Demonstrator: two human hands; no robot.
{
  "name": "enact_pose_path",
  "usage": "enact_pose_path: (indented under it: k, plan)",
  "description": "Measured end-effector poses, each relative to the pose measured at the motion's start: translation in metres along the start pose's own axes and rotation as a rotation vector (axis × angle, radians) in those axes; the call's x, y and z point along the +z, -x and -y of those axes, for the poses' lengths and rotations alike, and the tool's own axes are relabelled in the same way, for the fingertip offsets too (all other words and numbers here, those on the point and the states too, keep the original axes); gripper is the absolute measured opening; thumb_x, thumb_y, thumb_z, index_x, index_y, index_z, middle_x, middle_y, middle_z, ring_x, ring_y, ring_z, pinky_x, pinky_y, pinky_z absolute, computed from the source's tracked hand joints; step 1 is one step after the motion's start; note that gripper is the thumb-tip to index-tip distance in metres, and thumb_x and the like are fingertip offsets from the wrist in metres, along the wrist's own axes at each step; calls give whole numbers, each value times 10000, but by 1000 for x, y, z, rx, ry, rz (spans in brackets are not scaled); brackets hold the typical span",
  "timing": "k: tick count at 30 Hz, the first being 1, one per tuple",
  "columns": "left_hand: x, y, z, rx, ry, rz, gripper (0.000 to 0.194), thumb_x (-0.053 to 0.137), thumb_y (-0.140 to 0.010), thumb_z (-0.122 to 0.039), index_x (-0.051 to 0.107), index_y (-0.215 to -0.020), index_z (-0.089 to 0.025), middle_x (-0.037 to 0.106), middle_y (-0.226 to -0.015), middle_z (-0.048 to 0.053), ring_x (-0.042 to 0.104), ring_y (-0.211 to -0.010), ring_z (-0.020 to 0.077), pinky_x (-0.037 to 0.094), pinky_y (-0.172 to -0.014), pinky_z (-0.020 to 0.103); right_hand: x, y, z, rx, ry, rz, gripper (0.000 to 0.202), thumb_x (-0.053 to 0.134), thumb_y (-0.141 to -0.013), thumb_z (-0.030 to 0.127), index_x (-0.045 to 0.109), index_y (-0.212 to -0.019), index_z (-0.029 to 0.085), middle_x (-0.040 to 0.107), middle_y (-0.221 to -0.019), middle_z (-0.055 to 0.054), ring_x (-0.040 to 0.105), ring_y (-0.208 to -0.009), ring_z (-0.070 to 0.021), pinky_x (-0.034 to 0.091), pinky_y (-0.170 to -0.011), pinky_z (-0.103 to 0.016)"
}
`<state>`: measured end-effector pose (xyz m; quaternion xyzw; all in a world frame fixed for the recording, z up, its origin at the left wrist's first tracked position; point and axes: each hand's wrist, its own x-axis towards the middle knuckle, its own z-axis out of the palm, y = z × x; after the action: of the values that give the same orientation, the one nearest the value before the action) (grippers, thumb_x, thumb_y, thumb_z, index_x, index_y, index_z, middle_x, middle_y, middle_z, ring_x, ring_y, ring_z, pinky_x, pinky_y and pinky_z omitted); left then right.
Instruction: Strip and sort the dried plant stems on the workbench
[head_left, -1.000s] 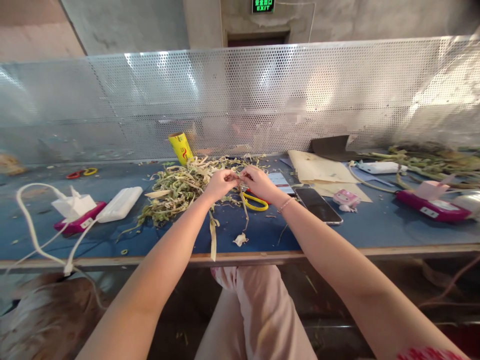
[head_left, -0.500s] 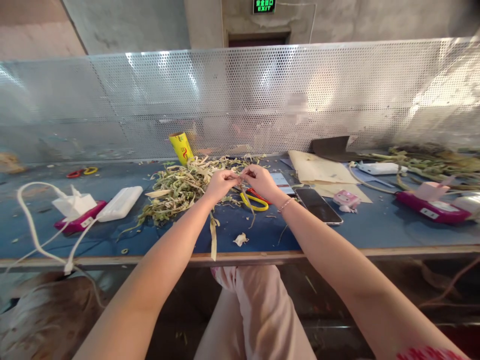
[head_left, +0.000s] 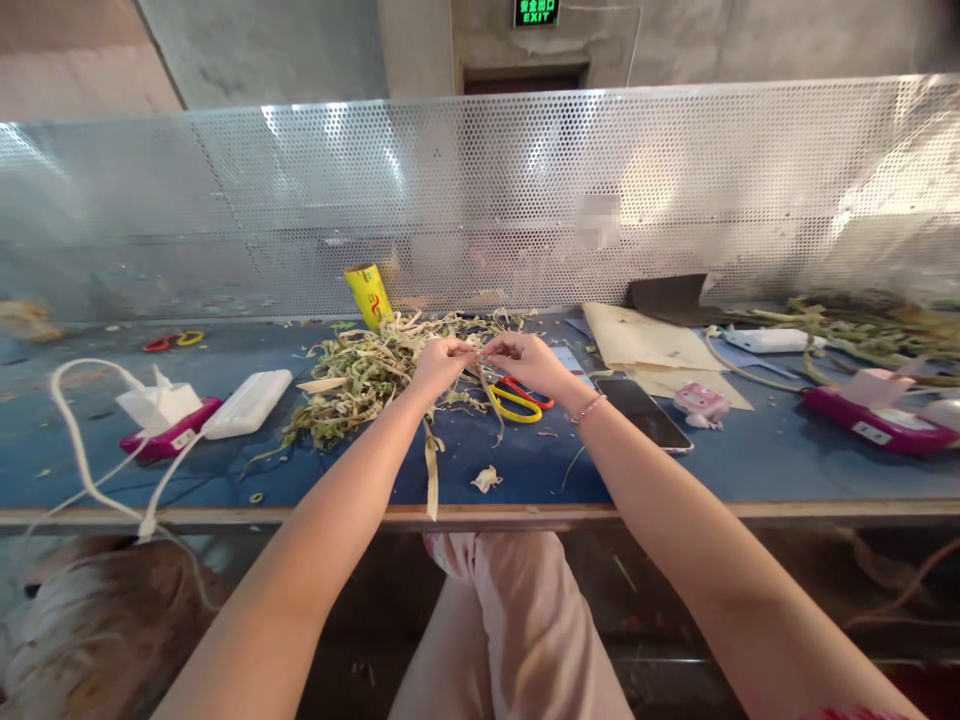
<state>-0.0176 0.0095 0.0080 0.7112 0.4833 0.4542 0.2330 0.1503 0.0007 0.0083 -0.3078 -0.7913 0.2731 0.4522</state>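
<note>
Over the desk, my left hand [head_left: 441, 366] and my right hand [head_left: 528, 360] meet fingertip to fingertip. Both are closed in a pinch on a thin dried plant strand [head_left: 493, 398], which dangles below the fingers; its upper part is hidden by them. Just under my right hand lie scissors with yellow and red handles [head_left: 517, 404], their blades mostly covered. A heap of dried, curled plant stems and leaves [head_left: 360, 375] spreads beside and behind my left hand. One flat pale strip [head_left: 432, 475] hangs toward the desk's front edge, near a crumpled dry scrap [head_left: 486, 479].
A yellow tube [head_left: 367, 296] leans behind the heap. On the right are a phone [head_left: 641, 412], brown paper [head_left: 630, 337], a pink toy-like case [head_left: 700, 403] and a magenta power strip [head_left: 874, 420]. Leftward lie a white power bank [head_left: 248, 404], cables and another scissors [head_left: 174, 341]. A perforated metal screen [head_left: 420, 200] stands behind.
The view has shifted slightly, moving the desk things a little rightward. My hands keep their pinch on the strand, with the right hand's fingers slightly more stretched and flatter.
</note>
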Motion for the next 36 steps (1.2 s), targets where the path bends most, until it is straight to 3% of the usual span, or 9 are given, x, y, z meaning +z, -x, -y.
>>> enact_pose_path:
  k: [5, 12, 19, 30, 36]
  plan:
    - [4, 5, -6, 71, -52, 59, 281, 612, -628, -379, 671, -726, -122, 589, -578, 3, 498, -564, 118, 363, -549, 232, -1, 3, 7, -41, 107, -6, 221, 461, -749, 144, 662, -837, 177, 657, -825, -35, 567, -706, -113, 442, -679, -275]
    - [7, 6, -8, 123, -83, 89, 202, 586, -639, -298, 656, -694, -117, 566, -565, -11, 482, -567, 108, 371, -561, 225, -1, 3, 11, -129, 252, -81, 124, 557, -733, 203, 671, -778, 187, 587, -757, -28, 492, -653, -110, 419, -651, -279]
    - [12, 7, -9, 103, 7, 121, 214, 565, -640, -286, 650, -735, -115, 563, -589, -6, 463, -556, 96, 363, -560, 224, 1, -1, 1, -204, 320, -231, 78, 553, -738, 170, 631, -739, 178, 509, -818, -50, 494, -804, -155, 414, -748, -319]
    - [10, 10, -15, 66, 34, 92, 196, 585, -628, -314, 546, -555, -136, 350, -466, -57, 318, -477, 62, 261, -502, 218, 2, -3, -8, -265, 281, -180, 124, 526, -761, 156, 638, -716, 185, 540, -818, -46, 527, -772, -143, 457, -734, -316]
    - [10, 10, -16, 36, 25, 89, 178, 573, -628, -297, 598, -628, -121, 447, -488, -41, 386, -495, 72, 286, -499, 213, -1, -3, -10, -366, 393, -129, 177, 476, -796, 155, 650, -789, 187, 540, -876, -64, 534, -818, -152, 471, -766, -331]
